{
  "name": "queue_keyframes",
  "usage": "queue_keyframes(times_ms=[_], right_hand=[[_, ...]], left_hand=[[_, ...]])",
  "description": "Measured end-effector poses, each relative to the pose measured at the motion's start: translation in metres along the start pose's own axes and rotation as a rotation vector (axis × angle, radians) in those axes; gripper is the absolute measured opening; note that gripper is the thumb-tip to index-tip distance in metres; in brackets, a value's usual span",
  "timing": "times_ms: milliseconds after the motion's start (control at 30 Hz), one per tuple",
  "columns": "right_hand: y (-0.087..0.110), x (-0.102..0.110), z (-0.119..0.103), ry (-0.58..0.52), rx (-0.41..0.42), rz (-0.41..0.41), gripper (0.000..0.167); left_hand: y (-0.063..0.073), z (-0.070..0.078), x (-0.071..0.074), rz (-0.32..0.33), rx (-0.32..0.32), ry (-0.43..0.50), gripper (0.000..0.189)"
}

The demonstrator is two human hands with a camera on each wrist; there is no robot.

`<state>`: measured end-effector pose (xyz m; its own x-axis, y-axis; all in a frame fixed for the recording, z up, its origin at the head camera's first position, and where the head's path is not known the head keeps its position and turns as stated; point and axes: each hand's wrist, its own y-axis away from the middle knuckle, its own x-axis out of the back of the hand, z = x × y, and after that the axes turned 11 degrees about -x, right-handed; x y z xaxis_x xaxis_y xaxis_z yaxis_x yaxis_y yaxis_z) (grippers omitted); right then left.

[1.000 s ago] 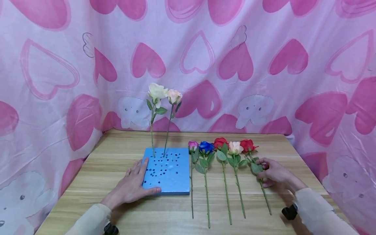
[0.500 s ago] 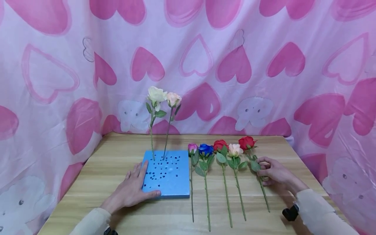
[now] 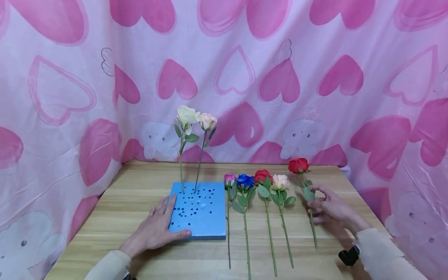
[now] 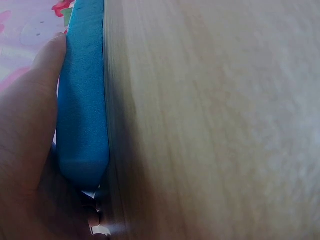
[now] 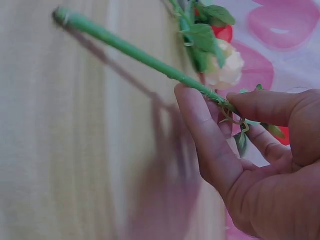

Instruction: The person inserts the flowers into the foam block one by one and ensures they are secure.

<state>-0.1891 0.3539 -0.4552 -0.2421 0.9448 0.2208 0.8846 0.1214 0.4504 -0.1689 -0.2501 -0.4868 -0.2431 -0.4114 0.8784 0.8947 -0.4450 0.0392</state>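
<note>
In the head view my left hand (image 3: 154,227) rests on the left side of a blue foam block (image 3: 206,225) pitted with holes, fingers extended along its edge and thumb over the front. The left wrist view shows the thumb side of that hand against the block's side (image 4: 82,100). A white rose (image 3: 188,115) and a pale pink rose (image 3: 208,121) stand upright in the block. At the right, my right hand (image 3: 330,208) pinches the stem of a red rose (image 3: 298,165) just by its leaves. The right wrist view shows its green stem (image 5: 135,59) slanting over the tabletop, casting a shadow.
Between block and right hand lie a purple-pink rose (image 3: 230,179), a blue rose (image 3: 245,181), another red rose (image 3: 262,176) and a cream-pink rose (image 3: 280,182), side by side on the wooden table (image 3: 140,179). A pink heart-patterned curtain (image 3: 224,77) surrounds the table.
The red rose in my right hand has turned, its stem end swinging left and its bloom shifting slightly right and rising. My left hand stays on the foam block.
</note>
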Motion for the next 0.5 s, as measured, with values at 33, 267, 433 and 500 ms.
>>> queue_keyframes(times_ms=[33, 267, 433, 500], right_hand=[[0.001, 0.001, -0.003, -0.004, 0.013, -0.004, 0.055], [0.002, 0.003, -0.025, -0.005, 0.053, 0.093, 0.064], [0.001, 0.002, -0.036, 0.005, 0.116, 0.154, 0.076], [0.001, 0.001, -0.04, 0.012, 0.136, 0.169, 0.079]], left_hand=[[0.0, 0.0, 0.0, 0.0, 0.0, -0.003, 0.143], [-0.001, 0.0, 0.002, -0.004, 0.002, 0.003, 0.143], [0.0, 0.001, 0.001, -0.009, -0.001, 0.004, 0.143], [0.001, 0.001, 0.001, -0.008, -0.003, 0.007, 0.143]])
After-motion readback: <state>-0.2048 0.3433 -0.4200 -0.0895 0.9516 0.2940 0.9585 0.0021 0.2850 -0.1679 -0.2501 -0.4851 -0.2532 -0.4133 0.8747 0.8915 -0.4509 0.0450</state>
